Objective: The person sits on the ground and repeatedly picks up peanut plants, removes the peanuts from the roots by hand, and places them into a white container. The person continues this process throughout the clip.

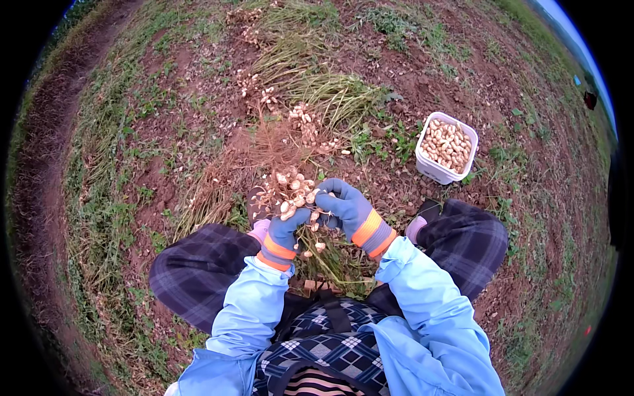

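Between my two gloved hands is a cluster of peanut pods (293,190) on thin roots. My left hand (289,230), in a blue-grey glove with an orange-striped cuff, grips the peanut plant just below the pods. At the cluster's right side, my right hand (342,205) has its fingers curled in on the pods; whether a pod sits between the fingertips is hidden. Green stems of the plant (329,265) hang down between my legs. Up and to the right stands a white plastic bucket (443,173) filled with loose peanuts (446,143).
Pulled peanut plants (337,94) lie on the soil ahead, their pods (303,119) towards me. More dry stems (205,198) lie by my left leg. My shoes and bent knees flank the work. Weeds and a dirt furrow (54,123) run along the left.
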Tool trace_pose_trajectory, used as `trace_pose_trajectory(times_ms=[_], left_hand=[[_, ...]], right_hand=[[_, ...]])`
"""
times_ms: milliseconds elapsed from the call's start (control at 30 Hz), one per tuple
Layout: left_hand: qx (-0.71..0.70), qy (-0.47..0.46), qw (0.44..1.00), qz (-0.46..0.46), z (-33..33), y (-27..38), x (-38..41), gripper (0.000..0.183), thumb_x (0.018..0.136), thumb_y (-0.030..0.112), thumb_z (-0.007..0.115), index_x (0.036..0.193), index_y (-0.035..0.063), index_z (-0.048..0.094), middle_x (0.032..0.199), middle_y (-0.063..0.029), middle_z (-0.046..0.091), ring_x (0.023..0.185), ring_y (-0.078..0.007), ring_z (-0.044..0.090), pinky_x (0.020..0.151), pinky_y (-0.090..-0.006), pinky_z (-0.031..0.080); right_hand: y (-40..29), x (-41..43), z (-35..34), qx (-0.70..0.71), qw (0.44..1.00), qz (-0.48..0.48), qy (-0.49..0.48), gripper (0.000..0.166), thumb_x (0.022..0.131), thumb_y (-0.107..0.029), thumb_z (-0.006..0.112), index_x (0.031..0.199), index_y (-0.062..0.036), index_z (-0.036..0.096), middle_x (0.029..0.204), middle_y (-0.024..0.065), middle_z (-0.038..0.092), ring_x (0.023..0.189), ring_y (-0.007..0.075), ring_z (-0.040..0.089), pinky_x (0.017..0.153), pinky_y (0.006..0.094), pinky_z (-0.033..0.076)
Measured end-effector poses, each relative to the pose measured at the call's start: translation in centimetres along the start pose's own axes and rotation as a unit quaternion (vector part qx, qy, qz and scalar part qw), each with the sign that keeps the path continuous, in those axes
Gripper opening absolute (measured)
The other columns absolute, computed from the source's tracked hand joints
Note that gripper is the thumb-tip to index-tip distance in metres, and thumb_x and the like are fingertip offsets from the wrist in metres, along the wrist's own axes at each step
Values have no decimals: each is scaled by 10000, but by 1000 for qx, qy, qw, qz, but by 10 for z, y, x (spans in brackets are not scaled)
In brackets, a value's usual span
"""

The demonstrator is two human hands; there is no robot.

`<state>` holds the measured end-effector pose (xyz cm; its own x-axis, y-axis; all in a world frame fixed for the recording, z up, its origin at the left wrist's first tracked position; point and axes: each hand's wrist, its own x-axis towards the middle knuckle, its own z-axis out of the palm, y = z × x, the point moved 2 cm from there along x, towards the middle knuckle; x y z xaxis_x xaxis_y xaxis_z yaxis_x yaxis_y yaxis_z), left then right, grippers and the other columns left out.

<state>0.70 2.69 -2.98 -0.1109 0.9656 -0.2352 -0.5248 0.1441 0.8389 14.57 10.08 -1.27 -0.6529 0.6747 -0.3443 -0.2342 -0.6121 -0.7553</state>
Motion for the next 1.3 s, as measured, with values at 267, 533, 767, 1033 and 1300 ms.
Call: trace_pose_trajectory(times_ms=[267, 533, 767, 1033, 1300], left_hand=[[53, -16, 998, 4, 4, 0, 0, 250, 771, 20, 580, 1018, -12, 599, 964, -70, 626, 890, -182, 601, 765, -303, 490], [72, -1, 997, -10, -4, -11, 5, 311, 776, 39, 580, 1083, -4, 572, 971, -69, 630, 911, -170, 598, 774, -309, 485], [-5, 25, 999, -33, 8, -4, -2, 301, 743, 52, 546, 1036, -8, 576, 924, -74, 622, 809, -181, 594, 711, -301, 478], [-63, -30, 997, -35, 17, -3, -12, 435, 690, 60, 611, 1114, 28, 517, 925, -102, 607, 822, -225, 601, 690, -328, 502], [-215, -143, 965, -41, 27, -10, -2, 205, 668, 100, 689, 788, 67, 526, 649, -27, 517, 583, -165, 455, 568, -325, 356]], right_hand=[[-22, -13, 15, -119, 992, -15, 45, 311, 801, -320, 633, 992, -93, 537, 787, -37, 531, 542, 30, 483, 412, 173, 372], [-23, -13, 10, -45, 997, 11, 58, 244, 785, -244, 656, 946, -96, 549, 799, -24, 555, 598, 37, 519, 428, 182, 395], [-4, -9, 6, 118, 990, -3, 77, 160, 803, -138, 631, 902, -64, 529, 703, 3, 544, 523, 70, 515, 410, 199, 396], [2, 3, -12, 281, 960, 11, 8, 93, 820, -59, 575, 888, -40, 513, 696, 19, 513, 511, 82, 468, 407, 205, 344], [-11, -4, 0, 34, 984, -51, 166, 105, 820, -75, 574, 895, -47, 506, 680, 5, 492, 542, 75, 450, 417, 207, 331]])
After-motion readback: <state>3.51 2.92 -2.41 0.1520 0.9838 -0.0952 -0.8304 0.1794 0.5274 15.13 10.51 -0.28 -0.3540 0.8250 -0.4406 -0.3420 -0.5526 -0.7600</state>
